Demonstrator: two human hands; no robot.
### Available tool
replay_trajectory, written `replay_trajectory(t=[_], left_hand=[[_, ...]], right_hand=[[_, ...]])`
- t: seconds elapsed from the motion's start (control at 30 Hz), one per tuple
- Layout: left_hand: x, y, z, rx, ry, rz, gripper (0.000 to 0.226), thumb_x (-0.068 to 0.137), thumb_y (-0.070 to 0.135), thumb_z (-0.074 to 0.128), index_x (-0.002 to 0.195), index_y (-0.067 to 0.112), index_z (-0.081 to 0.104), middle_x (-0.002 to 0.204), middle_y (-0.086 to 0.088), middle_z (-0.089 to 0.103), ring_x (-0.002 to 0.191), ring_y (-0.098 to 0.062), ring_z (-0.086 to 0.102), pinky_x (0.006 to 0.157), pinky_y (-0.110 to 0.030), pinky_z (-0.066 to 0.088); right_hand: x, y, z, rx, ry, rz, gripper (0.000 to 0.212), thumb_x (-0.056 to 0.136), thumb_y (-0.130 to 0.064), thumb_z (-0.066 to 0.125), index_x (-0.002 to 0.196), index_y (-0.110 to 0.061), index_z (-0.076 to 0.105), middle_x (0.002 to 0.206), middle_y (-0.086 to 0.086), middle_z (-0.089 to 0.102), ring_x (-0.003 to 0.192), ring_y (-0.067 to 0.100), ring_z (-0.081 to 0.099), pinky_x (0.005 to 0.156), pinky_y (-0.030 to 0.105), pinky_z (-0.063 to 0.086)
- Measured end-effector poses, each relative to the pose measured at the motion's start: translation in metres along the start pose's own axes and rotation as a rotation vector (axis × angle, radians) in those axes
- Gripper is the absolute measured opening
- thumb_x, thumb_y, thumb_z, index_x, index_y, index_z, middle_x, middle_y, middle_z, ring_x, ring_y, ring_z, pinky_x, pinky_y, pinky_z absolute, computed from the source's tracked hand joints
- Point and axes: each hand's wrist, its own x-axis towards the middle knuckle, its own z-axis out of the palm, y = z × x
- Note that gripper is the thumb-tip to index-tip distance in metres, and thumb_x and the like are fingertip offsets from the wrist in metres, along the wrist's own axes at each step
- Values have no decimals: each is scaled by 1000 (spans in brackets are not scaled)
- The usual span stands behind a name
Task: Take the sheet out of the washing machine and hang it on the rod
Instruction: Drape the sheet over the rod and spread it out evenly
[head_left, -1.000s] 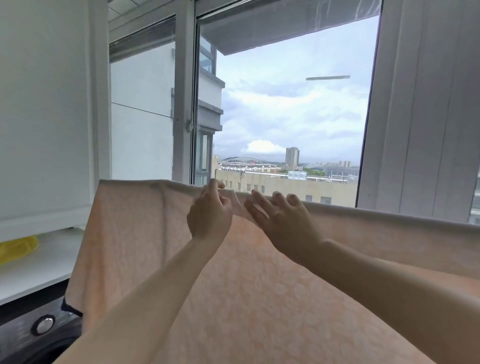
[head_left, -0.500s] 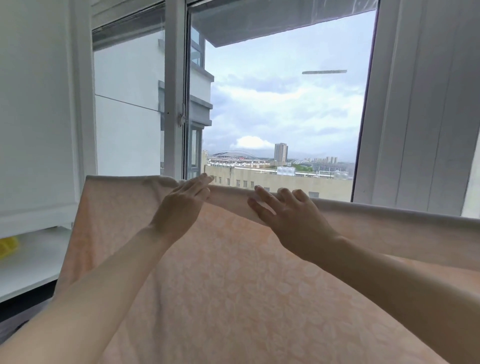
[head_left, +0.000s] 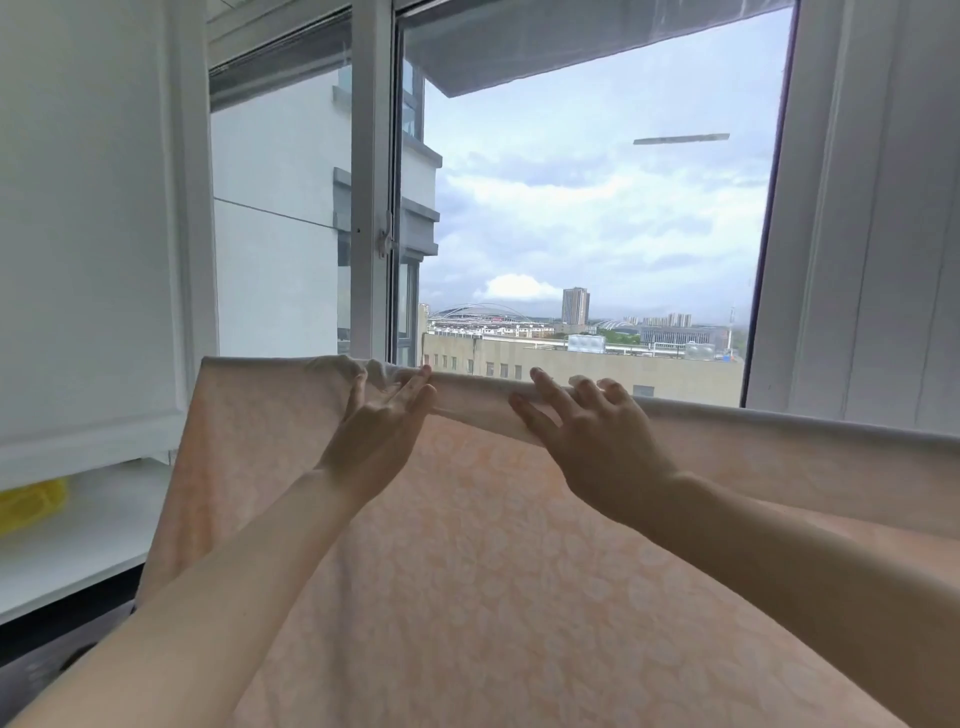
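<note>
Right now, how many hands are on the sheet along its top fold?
2. The left hand lies open against the sheet near its bunched left end; the right hand rests fingers spread on the fold, toward the middle.

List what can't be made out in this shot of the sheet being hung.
- Rod: head view, wholly covered by the peach sheet draped over it.
- Washing machine: dark, blurred strip at the lower left, cut off by the frame edge.
- Sheet's far side and lower hem: hidden behind its fold and below the frame.
- Left hand, right hand: the hold at the fingertips is unclear.
</note>
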Motion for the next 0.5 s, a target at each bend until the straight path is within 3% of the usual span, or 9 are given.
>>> replay_trajectory(t=[0.07,0.13,0.27,0.37,0.5], left_hand=[[1,0,3,-15,26,16,28,95,10,28,107,8,53,138,-19,53,112,-35,63,94,-71,41],[3,3,4,-14,71,34,20,92,8,39,107,8,53,133,-20,57,108,-37,65,91,-69,44],[2,9,4,6,133,-8,19,86,4,57,105,6,59,129,-19,60,109,-43,63,89,-67,47],[-1,10,7,-23,116,-60,28,93,11,46,117,6,59,134,-14,58,119,-36,59,93,-66,45],[-6,2,9,-105,135,-85,17,97,9,48,113,10,55,133,-9,61,118,-27,61,99,-66,39]], right_hand=[[13,-8,-1,29,-16,0,71,89,-14,58,150,-19,24,153,22,26,123,42,48,97,51,43],[27,-17,-1,25,-42,-31,74,95,-16,51,153,-19,6,158,21,12,132,39,39,102,49,37],[55,-32,-3,1,-65,-71,82,94,-16,55,152,-14,-2,158,20,7,137,38,33,104,48,37],[72,-43,2,6,-54,-91,71,97,-15,47,153,-14,3,159,15,12,135,36,36,101,45,40],[77,-47,16,-66,33,-101,60,90,-22,55,147,-23,36,146,10,44,102,31,62,76,40,52]])
